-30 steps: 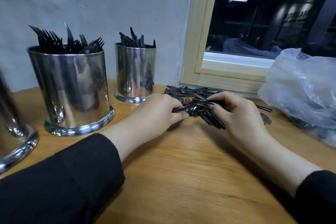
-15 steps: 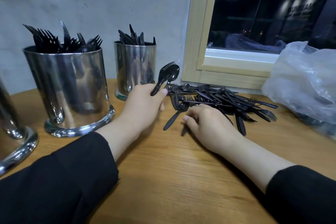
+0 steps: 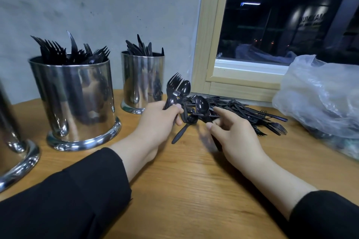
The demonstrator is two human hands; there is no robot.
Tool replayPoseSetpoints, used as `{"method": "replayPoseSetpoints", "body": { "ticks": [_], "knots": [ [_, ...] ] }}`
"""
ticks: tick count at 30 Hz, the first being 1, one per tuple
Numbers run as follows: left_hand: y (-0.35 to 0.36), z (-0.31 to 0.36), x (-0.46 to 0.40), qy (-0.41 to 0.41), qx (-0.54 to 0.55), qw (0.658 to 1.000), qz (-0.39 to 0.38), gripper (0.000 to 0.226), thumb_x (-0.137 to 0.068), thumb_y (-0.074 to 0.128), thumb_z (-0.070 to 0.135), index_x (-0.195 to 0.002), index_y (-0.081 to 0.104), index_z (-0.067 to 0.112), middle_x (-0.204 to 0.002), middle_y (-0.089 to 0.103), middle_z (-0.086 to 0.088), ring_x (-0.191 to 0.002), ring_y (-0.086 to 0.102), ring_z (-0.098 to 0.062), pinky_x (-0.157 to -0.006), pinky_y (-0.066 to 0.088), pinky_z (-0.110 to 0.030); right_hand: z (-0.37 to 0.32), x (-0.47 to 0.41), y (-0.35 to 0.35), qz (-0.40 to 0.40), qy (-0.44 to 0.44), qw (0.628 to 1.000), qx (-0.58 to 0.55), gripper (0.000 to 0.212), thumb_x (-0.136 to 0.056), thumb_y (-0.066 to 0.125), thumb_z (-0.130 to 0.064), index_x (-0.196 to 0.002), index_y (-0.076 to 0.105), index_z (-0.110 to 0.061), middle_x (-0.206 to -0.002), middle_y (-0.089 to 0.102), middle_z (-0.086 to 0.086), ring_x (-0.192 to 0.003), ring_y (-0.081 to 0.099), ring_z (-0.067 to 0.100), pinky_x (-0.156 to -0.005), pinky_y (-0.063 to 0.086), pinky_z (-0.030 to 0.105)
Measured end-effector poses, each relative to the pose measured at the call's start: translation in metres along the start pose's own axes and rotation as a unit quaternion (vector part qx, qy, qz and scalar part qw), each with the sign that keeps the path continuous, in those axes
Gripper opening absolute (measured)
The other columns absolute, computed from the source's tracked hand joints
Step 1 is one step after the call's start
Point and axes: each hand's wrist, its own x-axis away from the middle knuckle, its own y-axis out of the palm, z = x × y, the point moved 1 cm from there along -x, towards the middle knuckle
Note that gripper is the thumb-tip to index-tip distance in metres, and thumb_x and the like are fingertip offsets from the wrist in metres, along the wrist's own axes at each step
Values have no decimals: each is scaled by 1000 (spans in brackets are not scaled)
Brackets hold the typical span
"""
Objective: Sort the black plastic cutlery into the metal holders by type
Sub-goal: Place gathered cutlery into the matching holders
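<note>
On the bench (image 3: 194, 190), the cutlery pile (image 3: 239, 111) lies ahead of both hands, its pieces running mostly left to right toward the window (image 3: 281, 25). The left hand (image 3: 157, 120) grips a fork (image 3: 173, 87) and spoon (image 3: 183, 89) by their handles, heads up. The right hand (image 3: 233, 132), nearer the pile, pinches a second spoon (image 3: 202, 105) between thumb and forefinger, bowl tilted upward. The fork holder (image 3: 75, 103) stands left, the knife holder (image 3: 142, 81) behind; all pieces are glossy black.
</note>
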Motion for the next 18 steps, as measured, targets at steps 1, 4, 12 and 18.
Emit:
{"method": "replayPoseSetpoints", "body": {
  "ticks": [1, 4, 12, 18],
  "knots": [
    [2, 0, 1, -9, 16, 1000, -10, 25, -99, 60, 25, -93, 71, 3, -67, 62, -1, -44, 38, -9, -44, 29, -22, -2, 1, 0, 14, -1, 999, -39, 35, -93, 71, -19, -127, 66, -22, -81, 68, -7, -69, 59, 4, -65, 42, 8],
    [9, 0, 6, -22, 53, 998, -39, 22, -102, 58, 23, -89, 68, 7, -60, 57, 1, -34, 34, -6, -37, 24, -15, -9, 3, 1, 34, 2, 989, -145, 17, -93, 72, -19, -109, 75, -20, -91, 77, -7, -79, 66, 0, -69, 48, 14],
    [25, -5, 14, 13, 51, 996, -76, 24, -101, 63, 26, -88, 73, 9, -71, 69, -3, -59, 64, -14, -50, 44, -15, -14, 4, 22, 36, 71, 955, -287, 11, -95, 69, -12, -103, 76, -11, -92, 78, 7, -79, 72, 15, -73, 58, 33],
    [22, -6, 15, 29, 46, 995, -83, 30, -97, 70, 32, -80, 73, 8, -81, 73, -20, -64, 57, -13, -60, 41, -25, -13, 2, 33, 56, 91, 954, -280, 14, -92, 72, -21, -102, 80, -17, -97, 79, -2, -97, 73, 18, -94, 55, 42]
  ]
}}
